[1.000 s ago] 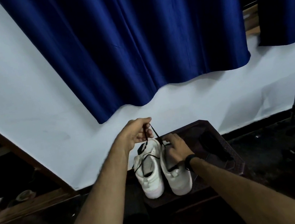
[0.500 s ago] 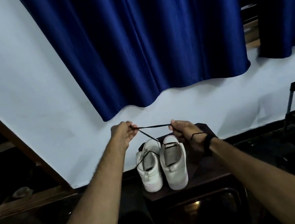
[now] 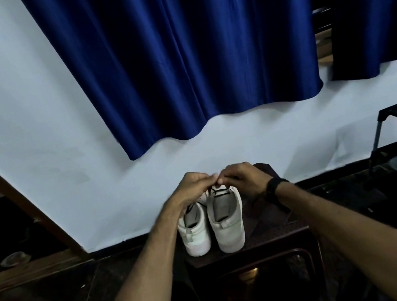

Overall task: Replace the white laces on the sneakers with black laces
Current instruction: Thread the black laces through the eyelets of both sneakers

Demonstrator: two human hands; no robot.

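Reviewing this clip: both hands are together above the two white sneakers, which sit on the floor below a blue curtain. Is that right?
Not quite. The head view shows the two white sneakers sitting on a dark stool, not on the floor. The left hand and right hand do meet above them, below the blue curtain.

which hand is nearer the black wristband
Right. The wristband sits on the right arm's wrist, directly behind the right hand. The left hand is farther, on the other side of the right hand, fingertips meeting it above the sneakers.

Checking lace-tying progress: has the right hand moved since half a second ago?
Yes. The right hand moved left to meet the left hand above the sneakers.
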